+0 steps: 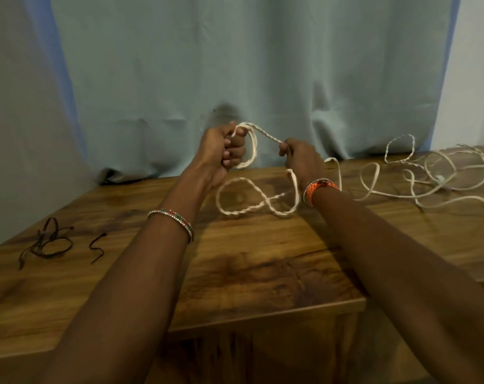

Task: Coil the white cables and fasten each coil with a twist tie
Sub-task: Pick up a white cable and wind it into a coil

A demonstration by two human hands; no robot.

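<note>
Above brown wood-grain table (pixel 235 261), left hand (pixel 221 153) fist clamped round few small loops of white twisted cable (pixel 252 209). Right hand (pixel 302 159) pinches strand just beside, feeding next turn. Rest of cable trails in loose curls across table to right. Best play: keep loops equal, slide right hand along, shake out kinks first. Black twist ties (pixel 52 242) wait far left, untouched.

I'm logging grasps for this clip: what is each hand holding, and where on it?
Both hold the same white cable. The left hand grips the small loops already coiled; the right hand pinches the strand leading from those loops, while the slack trails on the table.
</note>
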